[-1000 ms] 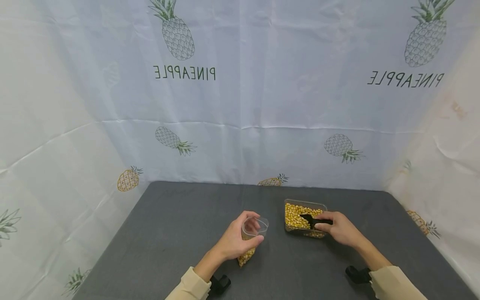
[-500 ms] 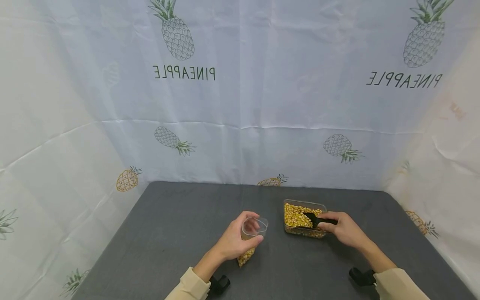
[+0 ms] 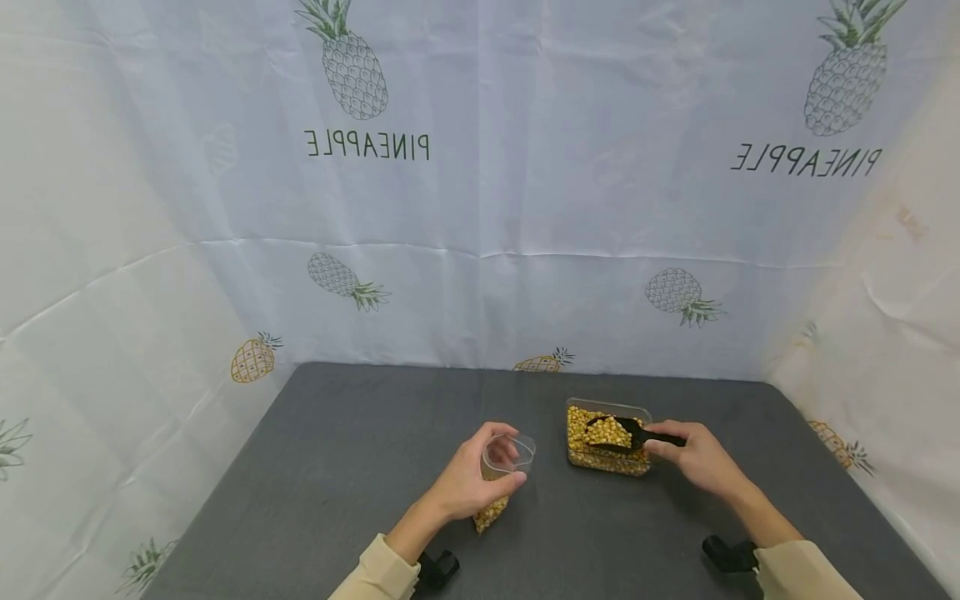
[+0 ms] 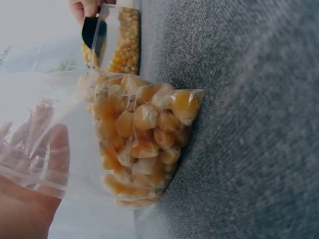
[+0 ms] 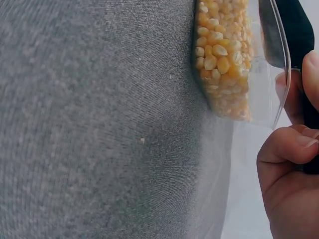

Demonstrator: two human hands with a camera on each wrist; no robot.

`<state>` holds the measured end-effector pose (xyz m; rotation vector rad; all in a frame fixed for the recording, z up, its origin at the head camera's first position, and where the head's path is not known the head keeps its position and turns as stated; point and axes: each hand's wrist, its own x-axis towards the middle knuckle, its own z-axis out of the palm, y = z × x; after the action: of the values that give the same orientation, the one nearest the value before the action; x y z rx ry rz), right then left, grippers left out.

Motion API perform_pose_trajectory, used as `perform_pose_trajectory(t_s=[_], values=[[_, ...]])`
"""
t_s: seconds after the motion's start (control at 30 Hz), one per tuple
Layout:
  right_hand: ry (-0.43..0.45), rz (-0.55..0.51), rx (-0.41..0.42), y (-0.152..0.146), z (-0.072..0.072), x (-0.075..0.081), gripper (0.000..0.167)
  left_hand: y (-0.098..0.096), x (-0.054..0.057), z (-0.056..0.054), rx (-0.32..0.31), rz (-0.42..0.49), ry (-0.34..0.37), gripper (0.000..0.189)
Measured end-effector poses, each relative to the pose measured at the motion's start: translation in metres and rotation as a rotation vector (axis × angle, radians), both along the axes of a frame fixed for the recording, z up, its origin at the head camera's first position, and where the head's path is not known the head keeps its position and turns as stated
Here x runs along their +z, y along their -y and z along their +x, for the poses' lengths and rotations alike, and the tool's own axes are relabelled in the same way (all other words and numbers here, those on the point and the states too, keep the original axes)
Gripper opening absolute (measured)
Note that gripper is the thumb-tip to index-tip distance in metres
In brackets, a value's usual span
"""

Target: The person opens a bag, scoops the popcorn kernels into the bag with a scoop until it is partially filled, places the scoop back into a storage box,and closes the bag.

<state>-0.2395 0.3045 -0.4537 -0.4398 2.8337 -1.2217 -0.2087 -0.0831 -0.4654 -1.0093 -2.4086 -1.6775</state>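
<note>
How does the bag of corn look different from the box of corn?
The bag is soft and wrinkly; the box is stiff. The bag's mouth looks rounded; the box's is a rectangle. A black scoop is at the box, none at the bag. Both are see-through and hold corn.

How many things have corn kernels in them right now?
3: the clear plastic bag in the left hand, the clear plastic box on the table, and the black scoop in the right hand.
</note>
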Motion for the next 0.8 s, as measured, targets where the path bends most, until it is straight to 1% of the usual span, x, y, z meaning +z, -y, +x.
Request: perform_pose_trajectory(t_s=[0.2,0.57,0.8], values=[[0.003,-0.011,-0.030,-0.001,0.003,0.001,0.043,0.000,0.000,0.000,-0.002,-0.004,-0.001,0.049],[-0.022,-0.021,-0.029,-0.002,0.007,0.008,0.041,-0.001,-0.001,0.000,-0.013,-0.007,-0.012,0.048],[0.003,-0.031,-0.040,0.002,0.011,0.016,0.043,-0.001,0.000,-0.001,-0.014,-0.017,-0.009,0.050]])
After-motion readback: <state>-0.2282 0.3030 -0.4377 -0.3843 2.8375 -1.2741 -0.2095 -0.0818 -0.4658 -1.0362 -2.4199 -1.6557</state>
